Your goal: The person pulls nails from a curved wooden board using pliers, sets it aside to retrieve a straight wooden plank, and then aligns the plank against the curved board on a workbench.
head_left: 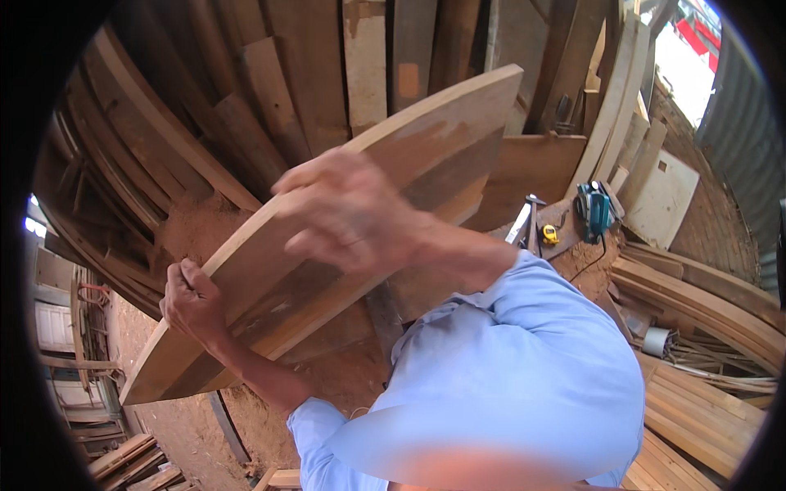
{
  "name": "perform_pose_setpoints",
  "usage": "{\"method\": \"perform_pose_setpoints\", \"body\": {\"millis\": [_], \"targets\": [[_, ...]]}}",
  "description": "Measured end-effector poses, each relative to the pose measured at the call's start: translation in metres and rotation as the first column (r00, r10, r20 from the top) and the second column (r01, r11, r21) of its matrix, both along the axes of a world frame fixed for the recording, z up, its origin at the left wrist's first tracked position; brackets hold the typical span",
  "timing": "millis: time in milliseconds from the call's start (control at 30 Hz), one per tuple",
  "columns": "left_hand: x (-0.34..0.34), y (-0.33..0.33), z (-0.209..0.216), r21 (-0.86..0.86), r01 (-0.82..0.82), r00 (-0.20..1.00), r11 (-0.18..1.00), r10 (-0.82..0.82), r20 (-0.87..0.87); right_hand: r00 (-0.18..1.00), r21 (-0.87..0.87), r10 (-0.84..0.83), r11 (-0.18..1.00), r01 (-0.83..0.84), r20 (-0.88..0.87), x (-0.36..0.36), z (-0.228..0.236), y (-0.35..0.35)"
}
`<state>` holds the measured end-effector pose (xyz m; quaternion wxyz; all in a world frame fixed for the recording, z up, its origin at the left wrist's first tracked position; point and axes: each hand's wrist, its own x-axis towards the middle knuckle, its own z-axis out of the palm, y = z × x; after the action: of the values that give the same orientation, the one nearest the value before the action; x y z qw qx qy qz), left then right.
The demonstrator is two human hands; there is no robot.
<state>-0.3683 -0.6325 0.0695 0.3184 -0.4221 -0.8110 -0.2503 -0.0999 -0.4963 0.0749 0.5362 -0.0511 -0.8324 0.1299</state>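
Note:
A wide wooden board (442, 147), made of light and dark strips, stands tilted on edge across the view, from lower left to upper right. Near its left end, my left hand (193, 301) is closed around the upper edge, fingers over the top. Farther along the same edge is my right hand (348, 213), smeared by motion. Its fingers look apart, some over the edge and some in front of the board's face; whether they touch the wood is unclear.
Right of the board are a hammer (532, 221), a yellow tape measure (550, 235) and a green corded power tool (594, 211). Planks (367, 65) lean at the back, and stacked timber (696, 299) lies at the right. Sawdust (201, 233) is heaped behind the board.

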Motion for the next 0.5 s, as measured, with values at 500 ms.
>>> {"method": "perform_pose_setpoints", "body": {"millis": [500], "targets": [[0.136,0.097,0.046,-0.325,0.54,0.838,0.777,-0.459,0.294,0.103,-0.152,0.147,0.373,0.915,0.984,0.345,-0.348,0.095]]}}
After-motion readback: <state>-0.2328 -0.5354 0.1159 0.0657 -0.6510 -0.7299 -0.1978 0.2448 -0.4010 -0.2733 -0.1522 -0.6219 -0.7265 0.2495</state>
